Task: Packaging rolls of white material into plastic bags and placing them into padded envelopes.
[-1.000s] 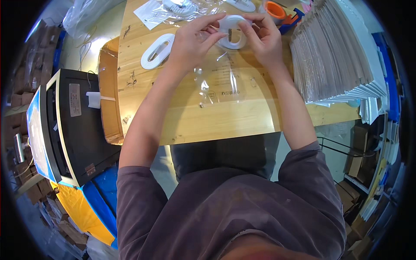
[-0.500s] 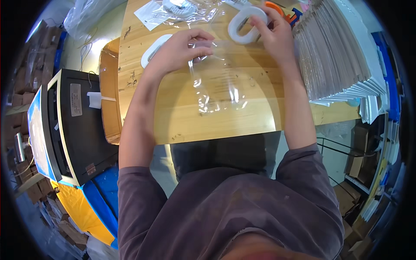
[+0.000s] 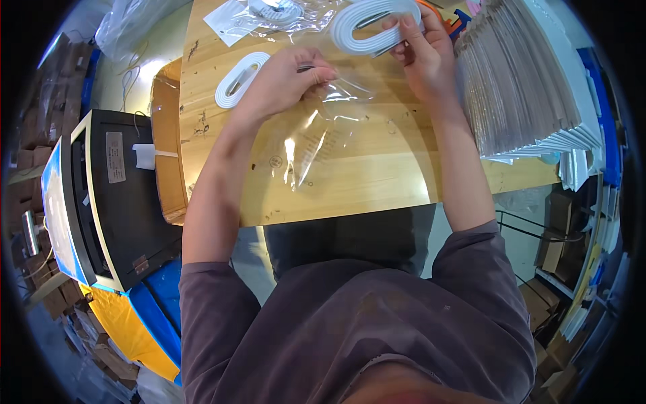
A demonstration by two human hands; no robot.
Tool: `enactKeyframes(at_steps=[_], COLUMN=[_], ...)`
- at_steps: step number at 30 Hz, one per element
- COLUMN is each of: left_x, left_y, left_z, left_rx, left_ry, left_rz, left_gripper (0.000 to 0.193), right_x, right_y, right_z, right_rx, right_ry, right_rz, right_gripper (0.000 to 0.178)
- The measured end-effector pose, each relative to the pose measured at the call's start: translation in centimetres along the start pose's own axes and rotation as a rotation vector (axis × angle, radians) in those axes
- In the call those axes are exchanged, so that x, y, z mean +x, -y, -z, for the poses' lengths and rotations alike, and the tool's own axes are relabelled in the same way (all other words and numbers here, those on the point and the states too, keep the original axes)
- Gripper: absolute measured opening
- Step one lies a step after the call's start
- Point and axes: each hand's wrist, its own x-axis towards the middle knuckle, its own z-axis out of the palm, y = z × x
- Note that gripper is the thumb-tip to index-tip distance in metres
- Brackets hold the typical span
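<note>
The right hand [image 3: 429, 60] grips one end of a white coil [image 3: 365, 46] between thumb and fingers, holding it near the far edge of the view. The left hand [image 3: 286, 81] pinches the upper part of a clear plastic bag [image 3: 306, 145], which spreads toward the near side of the worktop [image 3: 383, 185]; whether its lower end rests on the wood, I cannot tell.

The coil is held at one end only, and no tie shows around its loops. If the grip loosens, the loops could slide apart or the coil could drop. Squeezing too hard could also push the layers out of line.

The bag looks thin and slippery, so a small pinch could let it slip or crease. Its mouth is hard to make out; if the sides cling together, the coil's edge could catch on the film and wrinkle or tear it.

Space is another risk: a second white coil [image 3: 223, 94] lies just beside the left forearm and could be nudged, while a tall stack of packets [image 3: 518, 87] stands near the right forearm, where a sideways knock might tip some over.
</note>
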Motion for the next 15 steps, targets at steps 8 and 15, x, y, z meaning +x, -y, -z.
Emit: enactKeyframes(at_steps=[8,15], left_x=[-0.15,-0.14], left_y=[-0.07,-0.15], left_z=[-1.07,-0.51], left_rx=[-0.043,0.063], left_ry=[-0.064,-0.164], left_rz=[-0.024,-0.128], left_gripper=[0.013,0.018], right_x=[-0.25,-0.35], right_y=[-0.25,0.07], right_z=[-0.48,-0.47], right_rx=[0.008,0.017], right_ry=[0.049,0.040], right_rz=[0.078,0.090], right_gripper=[0.035,0.034])
